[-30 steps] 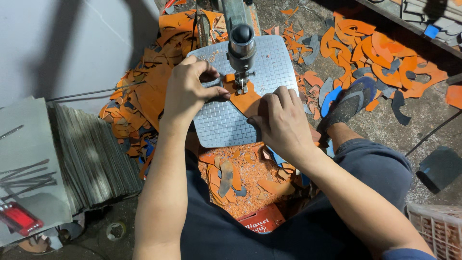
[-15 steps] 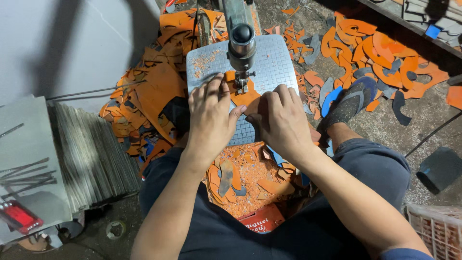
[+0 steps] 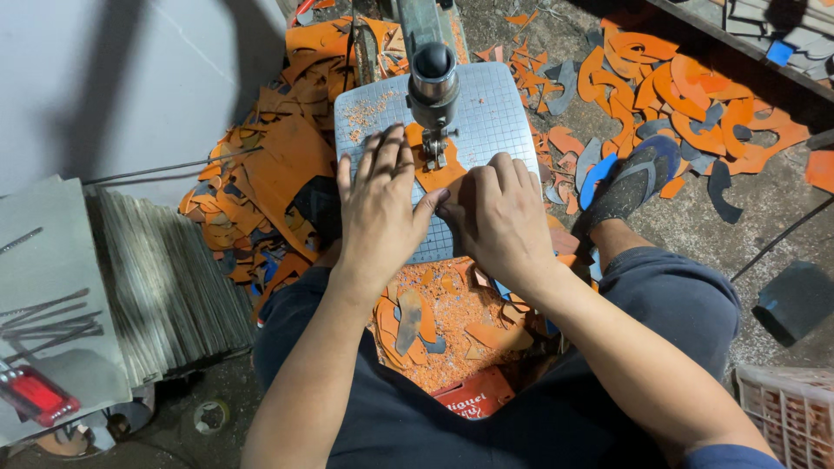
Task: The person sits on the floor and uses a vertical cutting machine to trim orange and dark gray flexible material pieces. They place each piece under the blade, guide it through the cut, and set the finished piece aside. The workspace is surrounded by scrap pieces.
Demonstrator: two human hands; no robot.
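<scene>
A red printed label (image 3: 473,398) lies at six o'clock. Both hands, left (image 3: 378,208) and right (image 3: 499,217), press flat, grip apart, on an orange piece (image 3: 434,174) on the grid table (image 3: 495,113); scraps (image 3: 678,87) litter the floor.

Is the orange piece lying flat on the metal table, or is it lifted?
Flat. The orange piece lies on the metal table, and both the left hand and right hand press it.

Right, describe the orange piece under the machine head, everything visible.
The orange piece is a flat, thin sheet, seemingly rubber or foam, lying on the gridded metal table beneath the machine head. Only part shows: its edges look irregular, and both hands cover the rest. The left hand presses flat on its left side, the right hand on its right, fingers spread near the needle-like tool.
</scene>
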